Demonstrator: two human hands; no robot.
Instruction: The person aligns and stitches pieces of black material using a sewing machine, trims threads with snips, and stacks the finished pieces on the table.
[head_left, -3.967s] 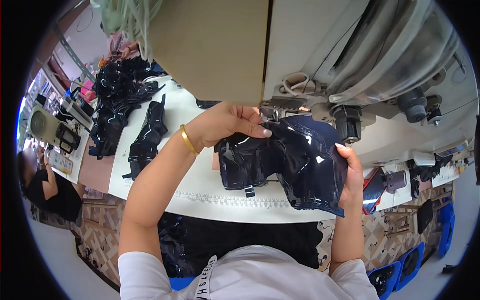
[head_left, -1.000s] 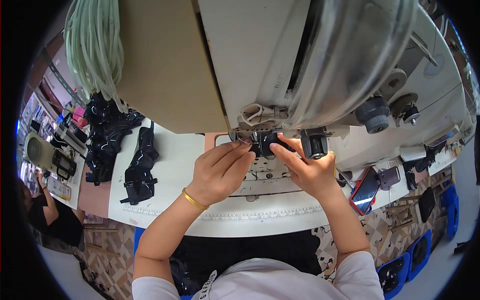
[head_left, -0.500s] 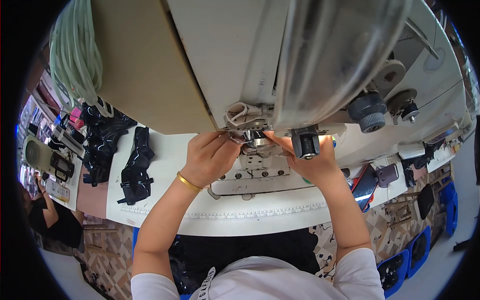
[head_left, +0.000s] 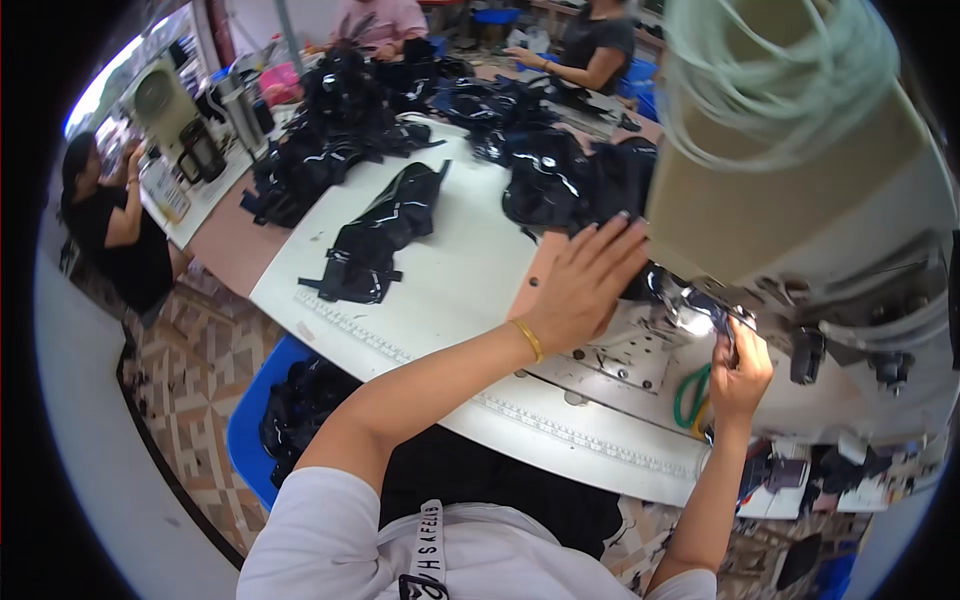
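Two hands that met beneath the sewing machine half a second ago are now apart: the left hand reaches flat with its fingers extended (whether it presses on anything, I cannot tell), while the right hand pinches the end of a shiny black piece beside the machine. Seemingly, the piece is being repositioned. It is glossy, creased and pliable; a similar curved garment, strap-ended, lies on the smooth white counter.

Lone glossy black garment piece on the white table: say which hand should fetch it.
Left hand, probably: it is open and nearer the lone garment piece, while the right hand pinches glossy fabric.
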